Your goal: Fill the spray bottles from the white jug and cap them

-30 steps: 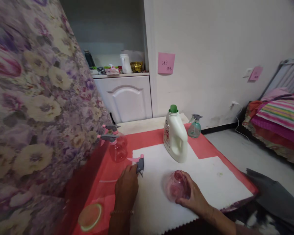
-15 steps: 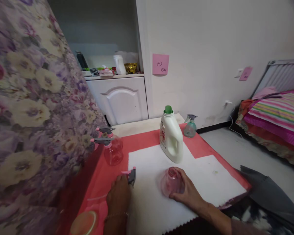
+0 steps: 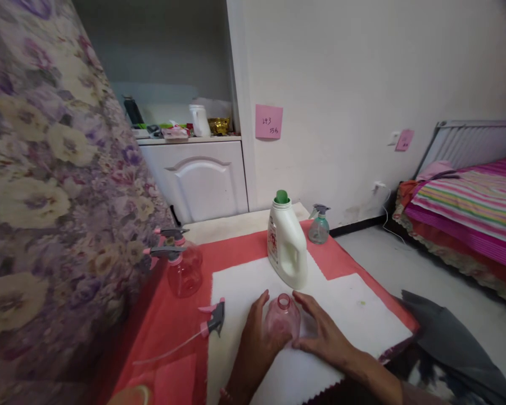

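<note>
Open pink bottle (image 3: 283, 320) upright on white cloth (image 3: 346, 309) — cupped between left hand (image 3: 259, 337) and right hand (image 3: 320, 332), fingers curved | detached spray head (image 3: 214, 319) laid left of it

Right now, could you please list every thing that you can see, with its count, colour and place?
open bottle: 1, clear pink, between the hands
loose spray head: 1, pink-grey, left of it
spray bottles: 2, pink, table left
spray bottle: 1, green, far right
jug: 1, cream, table
scoop or cap: 1, green, jug mouth
cloths: 2, white over red
round rim: 1, yellowish, bottom left, cut off
curtain: 1, floral, left
cabinet: 1, white, behind; shelf items, some unclear
notes: 2, pink, wall
bed: 1, striped cover, right
hands: 2, bare, around the open bottle
</note>
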The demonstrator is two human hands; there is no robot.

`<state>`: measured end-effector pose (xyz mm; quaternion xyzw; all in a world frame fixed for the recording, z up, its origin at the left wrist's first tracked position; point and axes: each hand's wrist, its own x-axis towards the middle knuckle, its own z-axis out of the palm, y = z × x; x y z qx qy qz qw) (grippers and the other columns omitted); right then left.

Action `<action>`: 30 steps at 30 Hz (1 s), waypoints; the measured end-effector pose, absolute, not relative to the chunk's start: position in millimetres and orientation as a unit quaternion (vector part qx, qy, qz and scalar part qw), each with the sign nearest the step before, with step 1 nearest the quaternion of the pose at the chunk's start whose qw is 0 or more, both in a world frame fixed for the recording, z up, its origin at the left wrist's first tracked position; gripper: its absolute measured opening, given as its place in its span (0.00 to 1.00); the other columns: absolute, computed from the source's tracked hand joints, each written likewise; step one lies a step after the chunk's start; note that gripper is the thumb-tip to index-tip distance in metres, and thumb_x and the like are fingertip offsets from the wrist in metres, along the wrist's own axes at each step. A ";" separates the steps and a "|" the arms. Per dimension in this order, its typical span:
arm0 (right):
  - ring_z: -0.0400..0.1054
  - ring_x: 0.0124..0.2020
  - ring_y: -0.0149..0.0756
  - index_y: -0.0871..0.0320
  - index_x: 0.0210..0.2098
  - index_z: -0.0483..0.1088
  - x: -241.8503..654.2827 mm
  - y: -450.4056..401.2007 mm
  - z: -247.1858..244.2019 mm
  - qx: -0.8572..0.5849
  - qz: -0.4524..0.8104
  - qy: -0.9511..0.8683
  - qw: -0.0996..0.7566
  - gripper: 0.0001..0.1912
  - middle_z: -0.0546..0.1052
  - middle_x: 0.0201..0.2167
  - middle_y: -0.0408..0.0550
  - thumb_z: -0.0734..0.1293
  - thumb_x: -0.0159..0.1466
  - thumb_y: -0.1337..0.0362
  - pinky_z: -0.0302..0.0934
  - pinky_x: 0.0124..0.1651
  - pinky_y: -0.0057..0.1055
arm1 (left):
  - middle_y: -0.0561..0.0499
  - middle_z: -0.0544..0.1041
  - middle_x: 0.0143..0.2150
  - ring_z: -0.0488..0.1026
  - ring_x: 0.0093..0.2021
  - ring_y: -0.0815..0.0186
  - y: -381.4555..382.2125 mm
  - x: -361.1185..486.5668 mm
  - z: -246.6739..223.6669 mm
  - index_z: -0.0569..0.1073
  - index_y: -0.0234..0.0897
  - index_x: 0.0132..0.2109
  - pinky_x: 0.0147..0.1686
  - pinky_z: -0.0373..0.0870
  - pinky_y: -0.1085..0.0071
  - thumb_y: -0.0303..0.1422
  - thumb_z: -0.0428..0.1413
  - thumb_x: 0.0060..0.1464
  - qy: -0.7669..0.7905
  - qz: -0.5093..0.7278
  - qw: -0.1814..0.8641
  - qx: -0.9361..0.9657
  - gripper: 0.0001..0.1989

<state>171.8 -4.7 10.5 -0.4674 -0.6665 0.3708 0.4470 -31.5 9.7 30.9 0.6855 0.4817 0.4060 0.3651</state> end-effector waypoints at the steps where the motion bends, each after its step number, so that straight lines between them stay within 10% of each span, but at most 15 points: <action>1: 0.58 0.63 0.48 0.51 0.61 0.58 179.9 -2.2 14.6 -0.463 0.362 -0.664 0.462 0.39 0.64 0.61 0.54 0.74 0.54 0.59 0.52 0.65 0.51 | 0.39 0.63 0.64 0.61 0.64 0.52 9.0 -26.6 26.6 0.56 0.38 0.64 0.62 0.59 0.53 0.36 0.64 0.46 0.476 0.408 0.381 0.679 0.40; 5: 0.66 0.57 0.45 0.52 0.54 0.64 209.5 23.0 35.7 -0.485 0.339 -0.596 0.543 0.23 0.71 0.56 0.53 0.68 0.62 0.55 0.58 0.62 0.50 | 0.39 0.63 0.64 0.60 0.64 0.49 8.7 -12.9 13.4 0.55 0.38 0.63 0.63 0.56 0.53 0.27 0.66 0.34 0.497 0.418 0.388 0.654 0.47; 17: 0.73 0.39 0.44 0.58 0.40 0.72 189.4 109.9 69.6 -0.444 0.401 -0.538 0.593 0.22 0.79 0.37 0.48 0.73 0.52 0.50 0.67 0.42 0.38 | 0.37 0.64 0.63 0.60 0.64 0.48 8.4 -11.7 14.8 0.57 0.37 0.61 0.63 0.56 0.52 0.25 0.60 0.35 0.517 0.394 0.374 0.661 0.42; 30: 0.58 0.20 0.31 0.57 0.23 0.65 204.0 123.0 87.8 -0.503 0.355 -0.501 0.608 0.15 0.67 0.15 0.38 0.71 0.51 0.54 0.53 0.25 0.28 | 0.41 0.67 0.59 0.64 0.60 0.52 2.5 -12.4 24.9 0.60 0.38 0.60 0.60 0.61 0.56 0.24 0.59 0.37 0.490 0.419 0.378 0.665 0.39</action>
